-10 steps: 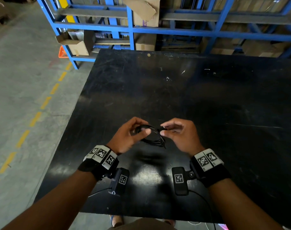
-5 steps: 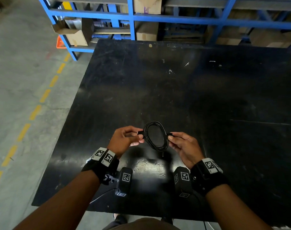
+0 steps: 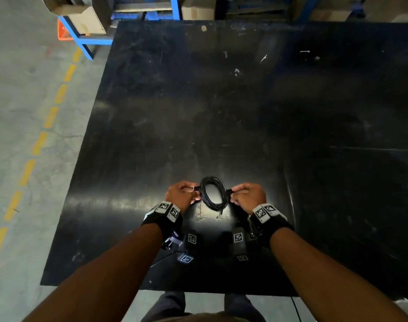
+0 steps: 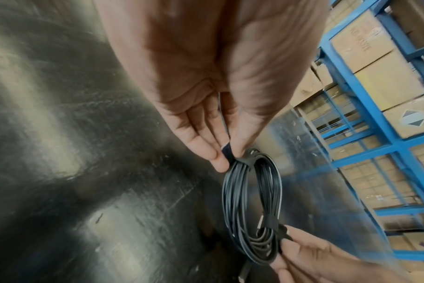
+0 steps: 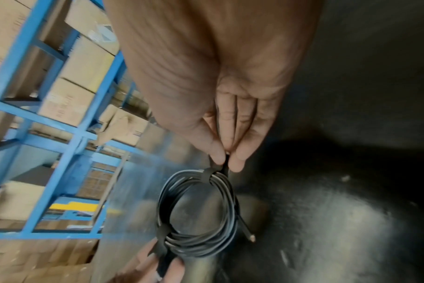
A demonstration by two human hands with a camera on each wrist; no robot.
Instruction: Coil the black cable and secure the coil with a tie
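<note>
black scuffed table (image 3: 244, 108), small pale scraps (image 3: 237, 72) scattered on top.

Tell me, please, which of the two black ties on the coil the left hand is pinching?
The tie on the left side of the coil in the head view; the right hand pinches the opposite tie.

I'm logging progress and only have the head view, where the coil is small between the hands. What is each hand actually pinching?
Observer: The left hand pinches a black strap wrapped round the cable coil, not bare cable.
Operator: And the right?
Observer: The right hand pinches a second strap on the opposite side.
Operator: Any loose end?
Observer: One connector tip sticks out beside the coil, above the black table.
</note>
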